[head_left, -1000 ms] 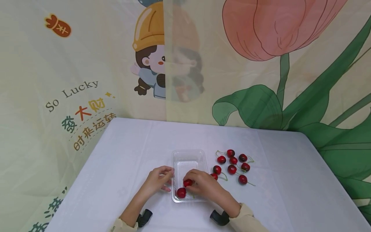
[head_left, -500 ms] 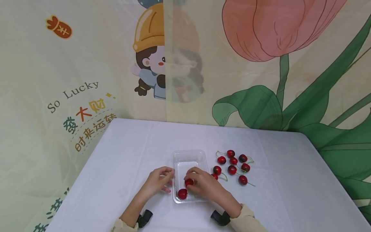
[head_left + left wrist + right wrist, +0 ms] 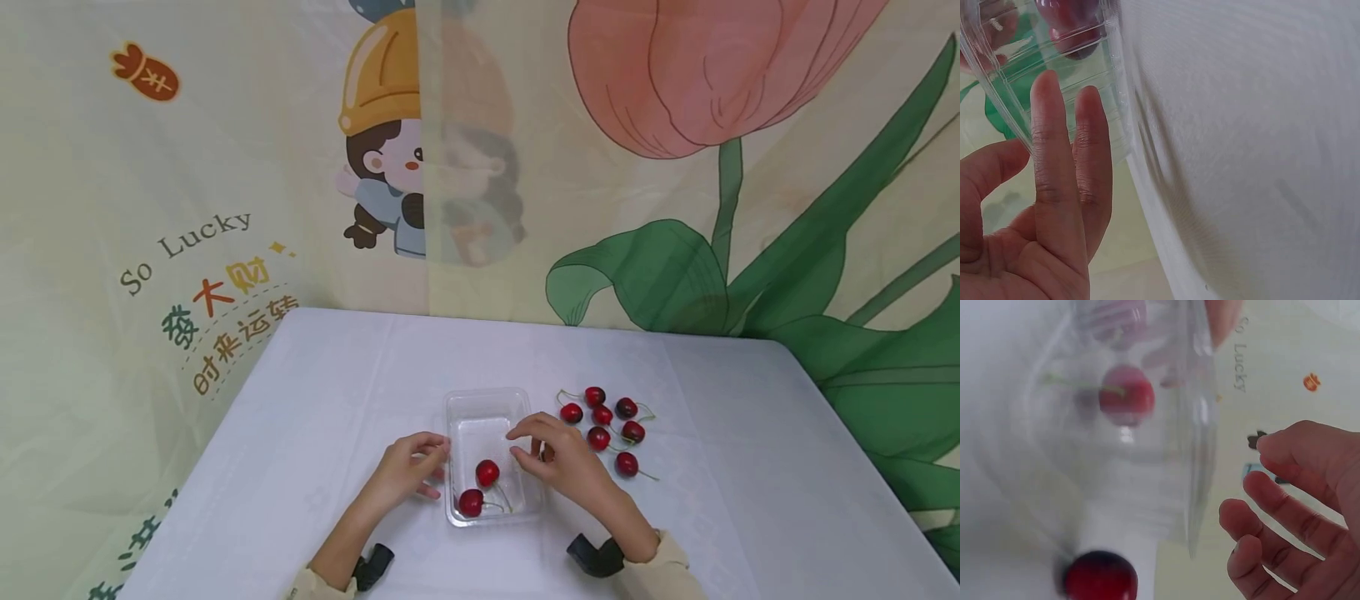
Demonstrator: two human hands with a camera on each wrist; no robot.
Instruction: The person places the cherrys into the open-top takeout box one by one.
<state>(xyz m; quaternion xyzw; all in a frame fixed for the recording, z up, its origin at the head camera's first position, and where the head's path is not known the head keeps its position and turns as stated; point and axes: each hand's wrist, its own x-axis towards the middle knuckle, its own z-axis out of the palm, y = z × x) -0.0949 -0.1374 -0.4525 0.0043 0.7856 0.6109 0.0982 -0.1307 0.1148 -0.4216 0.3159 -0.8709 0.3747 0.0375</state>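
A clear plastic container (image 3: 480,428) stands on the white table. Inside, near its front end, lie two red cherries with green stems, one cherry (image 3: 487,473) behind the other cherry (image 3: 471,502). My left hand (image 3: 412,467) is at the container's left side; in the left wrist view its extended fingers (image 3: 1054,144) lie against the clear wall. Above the right rim is my right hand (image 3: 561,458), holding nothing, its thumb and fingers apart. In the right wrist view, the same hand's loosely bent fingers (image 3: 1272,512) are beside the container, with a dark red cherry (image 3: 1100,576) lower down.
Several loose cherries (image 3: 598,438) with stems lie on the table (image 3: 337,375), right of the container. Black wrist devices (image 3: 596,556) are on both forearms. A printed curtain (image 3: 495,292) with a tulip and cartoon figure hangs behind the table.
The right hand has let go of a cherry inside the container and moved up and to the right. The left hand has stayed at the container's left side.
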